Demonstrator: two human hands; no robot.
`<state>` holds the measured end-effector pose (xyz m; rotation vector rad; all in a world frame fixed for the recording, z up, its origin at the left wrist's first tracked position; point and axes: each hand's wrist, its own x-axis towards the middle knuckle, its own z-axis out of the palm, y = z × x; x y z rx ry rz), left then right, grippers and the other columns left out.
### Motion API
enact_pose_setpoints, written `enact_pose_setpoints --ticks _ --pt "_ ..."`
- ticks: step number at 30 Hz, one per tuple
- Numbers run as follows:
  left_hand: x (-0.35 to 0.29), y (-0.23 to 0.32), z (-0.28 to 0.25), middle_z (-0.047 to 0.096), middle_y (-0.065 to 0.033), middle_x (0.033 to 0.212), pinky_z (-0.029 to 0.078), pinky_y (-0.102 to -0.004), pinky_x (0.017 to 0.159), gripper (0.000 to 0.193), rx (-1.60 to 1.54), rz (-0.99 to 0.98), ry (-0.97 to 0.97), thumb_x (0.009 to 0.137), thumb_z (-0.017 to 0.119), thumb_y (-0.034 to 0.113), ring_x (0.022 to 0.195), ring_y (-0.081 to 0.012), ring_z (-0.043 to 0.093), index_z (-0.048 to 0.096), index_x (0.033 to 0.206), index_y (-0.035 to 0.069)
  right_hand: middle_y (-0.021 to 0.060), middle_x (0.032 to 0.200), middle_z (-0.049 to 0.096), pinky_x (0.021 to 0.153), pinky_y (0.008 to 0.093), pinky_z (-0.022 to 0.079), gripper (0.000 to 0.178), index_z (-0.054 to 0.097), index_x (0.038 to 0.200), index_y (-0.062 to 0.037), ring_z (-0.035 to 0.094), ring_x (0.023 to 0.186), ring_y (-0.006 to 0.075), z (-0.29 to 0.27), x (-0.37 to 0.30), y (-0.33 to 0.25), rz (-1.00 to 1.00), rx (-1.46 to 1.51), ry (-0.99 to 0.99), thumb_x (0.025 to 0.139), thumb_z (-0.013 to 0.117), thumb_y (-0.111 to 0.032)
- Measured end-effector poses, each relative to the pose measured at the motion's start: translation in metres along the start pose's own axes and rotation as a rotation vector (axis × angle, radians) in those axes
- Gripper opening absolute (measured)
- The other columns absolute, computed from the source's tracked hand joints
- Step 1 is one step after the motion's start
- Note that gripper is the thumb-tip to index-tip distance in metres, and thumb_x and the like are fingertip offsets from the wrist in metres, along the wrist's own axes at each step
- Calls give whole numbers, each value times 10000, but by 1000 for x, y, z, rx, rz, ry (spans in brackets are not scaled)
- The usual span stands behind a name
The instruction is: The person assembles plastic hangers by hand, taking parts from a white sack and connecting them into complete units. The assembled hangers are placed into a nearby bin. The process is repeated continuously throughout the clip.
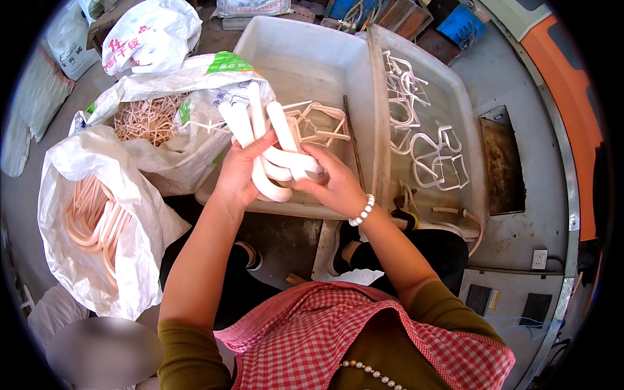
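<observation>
Between both hands I hold a bunch of thick, white U-shaped bent tubes (286, 158), their straight legs pointing up and away from me. My left hand (242, 170) grips the bunch from its left side, thumb across the front. Around the right side of the bends closes my right hand (335, 182), a white beaded bracelet on its wrist. The bunch is above the near end of a pale plastic tub (312, 55). Behind it in that tub lie thin, pinkish bent frames (325, 123), partly hidden by the tubes.
At left stand white woven sacks, one with small pinkish bent pieces (148, 120), another with larger pinkish U-shaped tubes (97, 218). A second tub (478, 140) at right has white bent frames (439, 159) in water. A dark stick (354, 140) leans in the first tub. A hose (480, 234) lies near right.
</observation>
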<state>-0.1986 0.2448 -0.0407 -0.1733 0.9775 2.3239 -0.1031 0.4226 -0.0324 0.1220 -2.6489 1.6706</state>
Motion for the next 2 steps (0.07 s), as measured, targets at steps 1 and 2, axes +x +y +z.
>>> enact_pose_setpoints --ticks 1,2 --pt "-1 -1 2 619 -100 1065 520 -360 840 434 35 1 15 844 673 101 951 -212 624 468 1217 13 146 1293 510 962 354 416 737 398 1385 -68 504 1162 204 4 4 7 48 32 4 776 746 -293" --pt "0 -7 5 618 -107 1094 520 -374 862 501 29 15 -6 842 674 102 984 -242 621 435 1271 3 150 1310 495 994 379 402 806 368 1403 -91 509 1174 267 8 6 13 130 330 -24 747 774 -326"
